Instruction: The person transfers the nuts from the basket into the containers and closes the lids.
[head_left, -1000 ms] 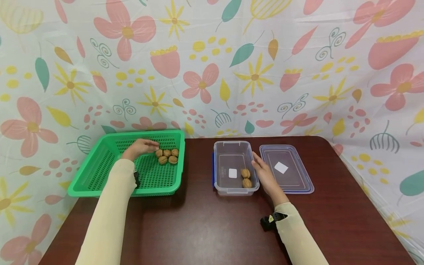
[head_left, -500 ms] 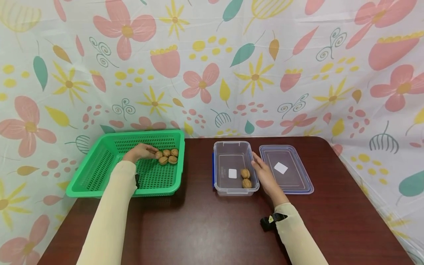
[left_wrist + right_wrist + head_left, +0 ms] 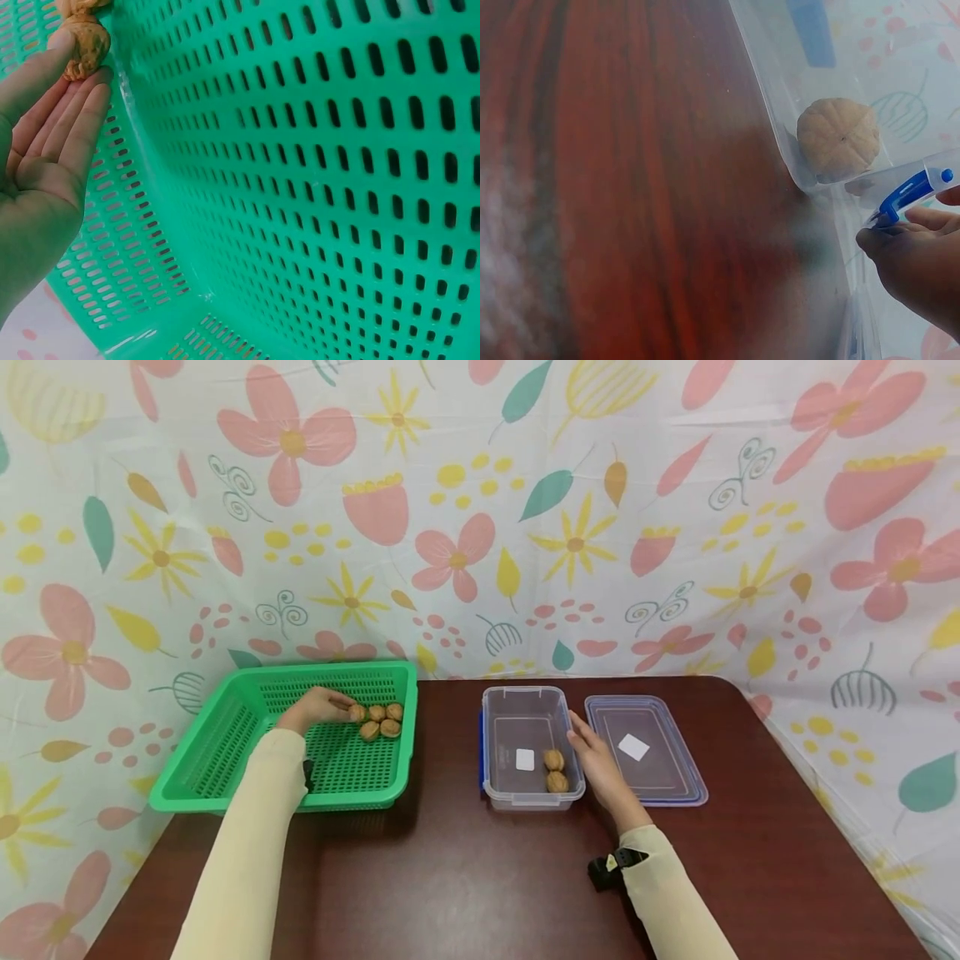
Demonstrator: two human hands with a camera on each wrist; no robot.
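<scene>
Cloth (image 3: 457, 552) with big pink, yellow and green flowers and leaves fills the top of the frame. Below it, a shiny brown table (image 3: 450, 877) fills much of the bottom. On the left side of the frame sits a big green basket (image 3: 345, 798) with lots of little holes. Right of the middle stands a clear box (image 3: 534, 799), and its flat clear lid (image 3: 663, 768) lies just to the right of it.

The two hands are well apart. The left hand (image 3: 313, 707) is inside the basket, with its thumb and fingers pinching one walnut (image 3: 91, 46). I cannot tell if that nut is off the basket floor. Four more walnuts (image 3: 390, 728) sit close together just right of the left fingertips, near the basket's right wall.

The right hand (image 3: 602, 770) touches the right side of the box, its fingers mostly straight. A blue clip (image 3: 906, 196) shows near its thumb. Two walnuts (image 3: 557, 782) lie inside the box, along the right wall, left of the right hand. One small white sticker (image 3: 525, 759) shows in the box, and another white sticker (image 3: 633, 747) is on the lid.
</scene>
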